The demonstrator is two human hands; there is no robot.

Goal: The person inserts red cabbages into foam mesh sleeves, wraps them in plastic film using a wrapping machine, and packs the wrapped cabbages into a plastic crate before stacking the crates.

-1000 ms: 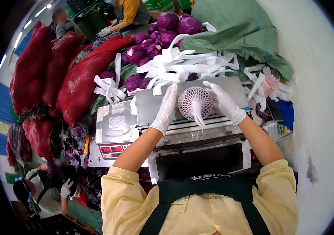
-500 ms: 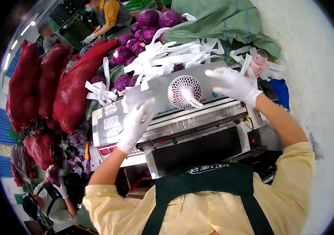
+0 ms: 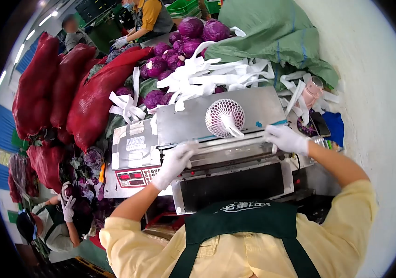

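A purple cabbage in a white foam net rests on the metal top of the wrapping machine, the net's gathered end toward me. Below and left of it, my left hand, in a white glove, has its fingers pressed together at the left end of the clear film. My right hand, also gloved, is closed at the film's right end. The film stretches between both hands over the machine's front. Neither hand touches the cabbage.
White foam nets and loose purple cabbages lie behind the machine. Red mesh sacks stand at left, beside a scale. A pink cup and phone are at right. Co-workers are at upper left and lower left.
Both hands have moved away from the netted cabbage, then down to the machine's front, where their fingers have closed on the film. The cabbage stays on the metal top.
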